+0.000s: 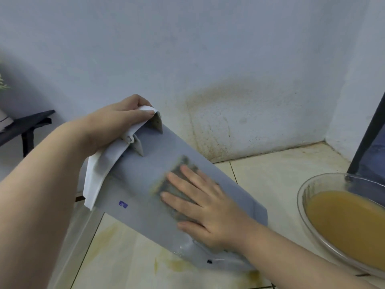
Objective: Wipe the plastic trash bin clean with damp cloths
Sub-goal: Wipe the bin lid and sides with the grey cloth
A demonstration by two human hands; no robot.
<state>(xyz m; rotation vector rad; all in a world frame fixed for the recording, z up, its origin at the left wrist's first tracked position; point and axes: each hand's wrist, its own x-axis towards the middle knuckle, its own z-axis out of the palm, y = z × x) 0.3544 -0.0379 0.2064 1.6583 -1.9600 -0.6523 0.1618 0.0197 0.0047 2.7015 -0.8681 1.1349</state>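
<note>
Mid-wipe: grey plastic trash bin (141,197) tilted on the tiled floor (270,184), left hand (116,122) curled round its white rim (98,176), right hand (208,209) flat, pressing a dark grey cloth (166,185) to its side; next likely needs steady pressure sliding cloth over unwiped wall.

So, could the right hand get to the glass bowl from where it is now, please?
Probably yes. The right hand lies flat on the cloth on the bin, and the bowl stands open on the floor to its right, with nothing between them. The left hand holds the bin's rim.
</note>
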